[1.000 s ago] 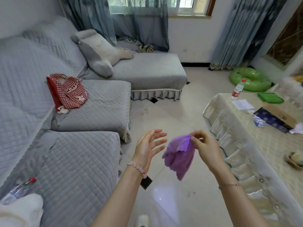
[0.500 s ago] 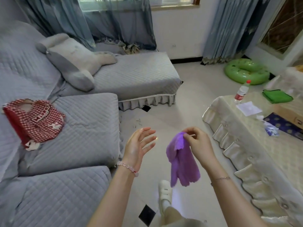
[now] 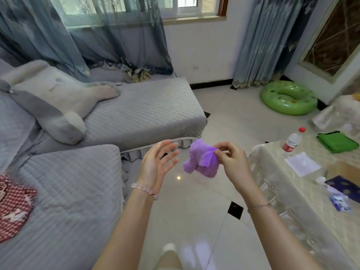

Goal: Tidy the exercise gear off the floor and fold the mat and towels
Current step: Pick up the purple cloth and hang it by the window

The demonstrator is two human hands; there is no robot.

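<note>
Bunched purple towel, up in the air over the tiled floor, between grey sofa and covered table. Pinched at its upper right edge by thumb and curled fingers of the right hand, forearm raised from lower right. Just beside it, not touching: left hand, palm turned inward, fingers straight and spread. Farther off, a folded green towel on the table and a green swim ring on the floor.

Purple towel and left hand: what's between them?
Nothing. The head view shows an open gap from the left hand to the purple towel, which the right hand pinches; only floor behind.
</note>
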